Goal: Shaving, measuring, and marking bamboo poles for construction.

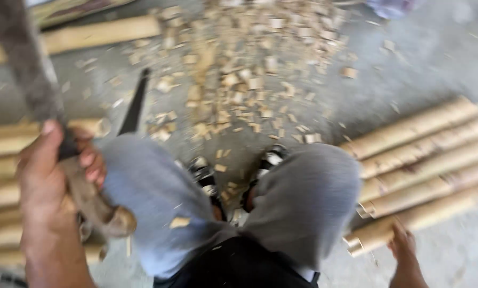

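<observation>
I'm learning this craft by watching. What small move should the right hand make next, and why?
Probably close around the nearest bamboo pole and draw it in. The right hand rests open at that pole's end, while the left hand already grips a wooden-handled blade, with chips littering the floor.

— Where's your left hand [57, 170]?

— At about eight o'clock in your view, forearm rising from the bottom edge. Your fingers [92, 160] are curled tight in a fist grip, thumb [47, 140] pressed up toward eleven o'clock.

— And your right hand [404, 244]?

— Down at four o'clock, low in the corner. Only the back of it and the wrist show, reaching toward twelve; the blur hides how its fingers lie. Your knees are bent between both arms.
</observation>
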